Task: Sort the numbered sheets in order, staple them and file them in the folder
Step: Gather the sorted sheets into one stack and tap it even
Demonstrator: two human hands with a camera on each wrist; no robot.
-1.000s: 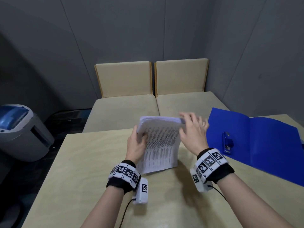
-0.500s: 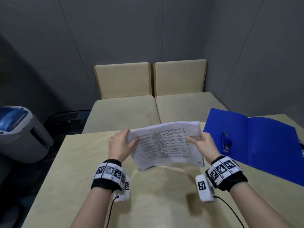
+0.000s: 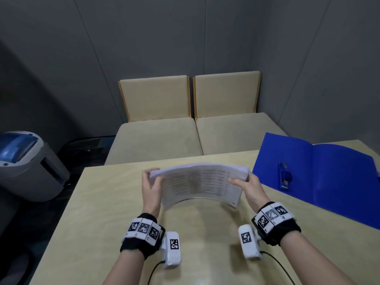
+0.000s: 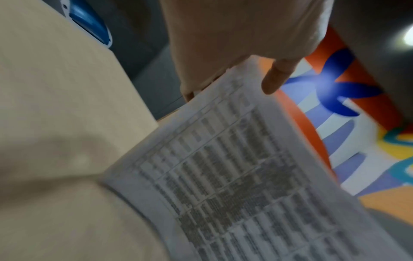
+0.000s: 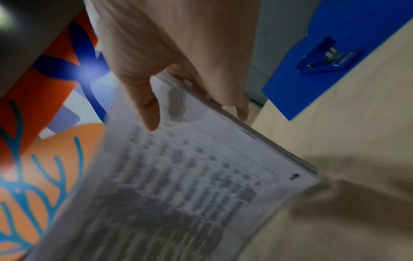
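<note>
Sheet stack (image 3: 200, 183) held above tabletop (image 3: 102, 202), bowed upward. Left hand (image 3: 151, 187) & right hand (image 3: 247, 185) pinch opp. short edges. Light, floppy, prob. slippery btwn sheets; grip edges firmly. Stapler (image 3: 284, 178) on open folder (image 3: 339, 182), right.

Grey panelled walls (image 3: 185, 38) meet in a corner at right. Two beige cushioned seats (image 3: 195, 136) with upright backs sit side by side against the wall, just past the light wood table (image 3: 98, 202). Grey bin with translucent blue lid (image 3: 22, 161) on the dark floor (image 3: 12, 233) at left. Even, dim lighting.
</note>
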